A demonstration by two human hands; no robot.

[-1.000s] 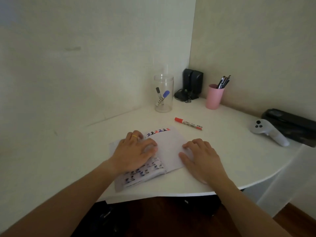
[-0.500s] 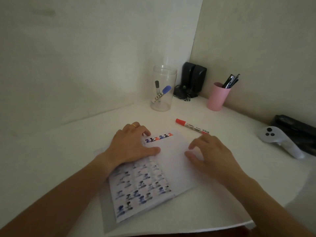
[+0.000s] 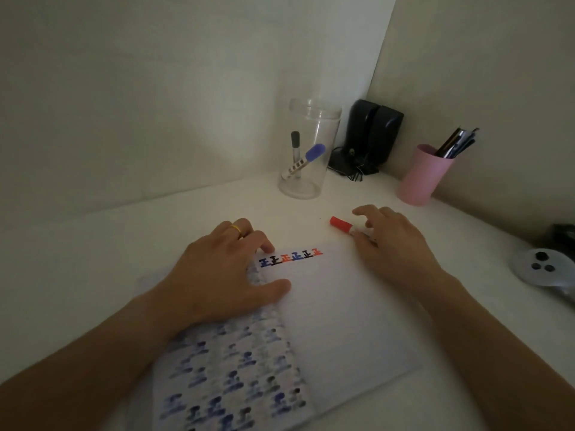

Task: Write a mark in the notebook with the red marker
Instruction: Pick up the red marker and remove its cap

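The notebook [image 3: 342, 321] lies open on the white desk in front of me, its right page white with one row of blue, black and red marks along the top. My left hand [image 3: 224, 278], a gold ring on one finger, presses flat on the left page at the fold. The red marker [image 3: 342, 224] lies capped on the desk just beyond the notebook's top right corner. My right hand [image 3: 389, 241] hovers over the marker's white barrel with fingers curled and apart, the thumb near the barrel; only the red cap end shows.
A clear jar [image 3: 306, 150] with a black and a blue marker stands behind. Black speakers [image 3: 370, 135] fill the corner, a pink cup [image 3: 421, 175] of pens is at the right wall, and a white controller [image 3: 544, 269] lies at the right edge.
My right hand left the right page and reached forward to the red marker. My view came closer to the notebook. The left hand stayed on the left page.
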